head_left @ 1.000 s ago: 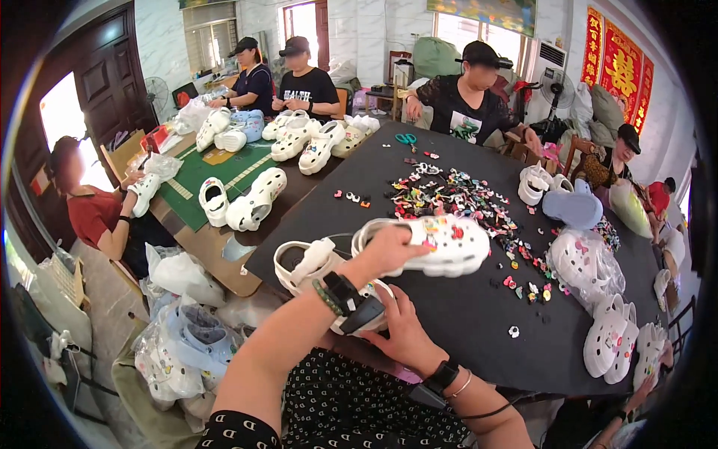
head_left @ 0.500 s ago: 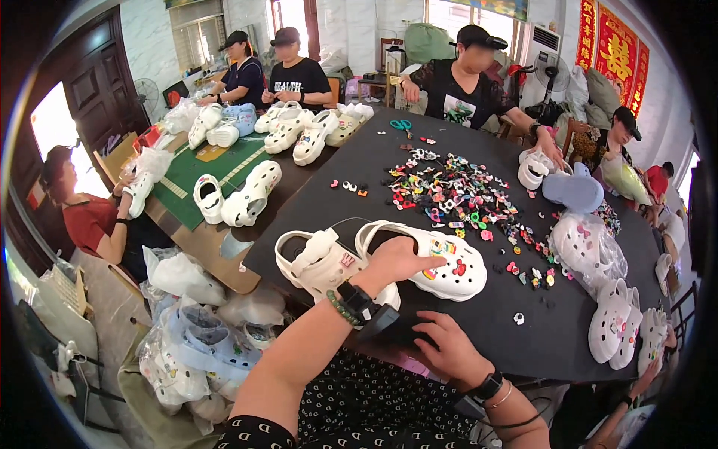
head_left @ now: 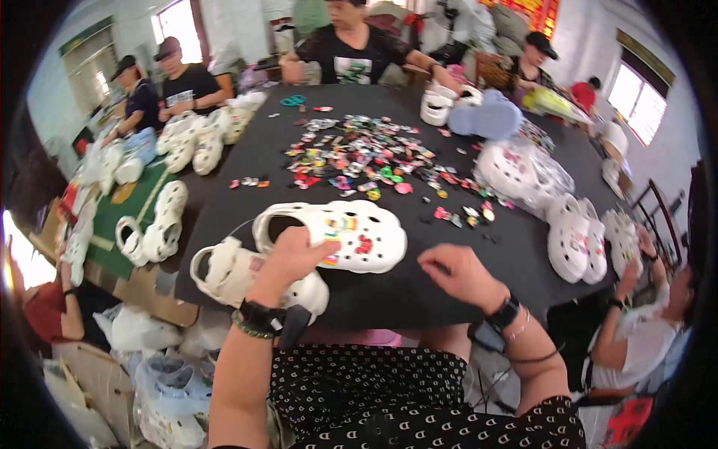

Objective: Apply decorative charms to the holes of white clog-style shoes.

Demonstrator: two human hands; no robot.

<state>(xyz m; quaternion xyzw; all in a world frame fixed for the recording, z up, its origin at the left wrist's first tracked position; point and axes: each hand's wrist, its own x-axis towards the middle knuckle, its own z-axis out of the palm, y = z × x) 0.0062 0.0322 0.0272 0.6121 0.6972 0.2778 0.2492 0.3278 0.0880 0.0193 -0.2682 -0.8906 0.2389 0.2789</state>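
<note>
My left hand (head_left: 290,260) grips a white clog (head_left: 383,238) at its foot opening, the thumb stretched along the upper and the other fingers partly hidden. Colourful charms, among them a red one (head_left: 364,245), sit on its toe part. Partly under my left wrist lies a second white clog (head_left: 223,274) with a small pink charm. My right hand (head_left: 467,278) hovers to the right of the held clog, apart from it. Its fingers are loosely bent with a gap to the thumb, and I see nothing in them.
A heap of colourful charms (head_left: 359,153) spreads over the black table (head_left: 247,176). At the right are bagged clogs (head_left: 516,168), a white pair (head_left: 570,243) and an upturned blue clog (head_left: 486,116). Teal scissors (head_left: 292,100) lie at the far edge. Several people sit around.
The view has swung to the right, so the table stands further left. My right hand has lifted a little and its fingers have drawn closer together. My left hand stays on the clog.
</note>
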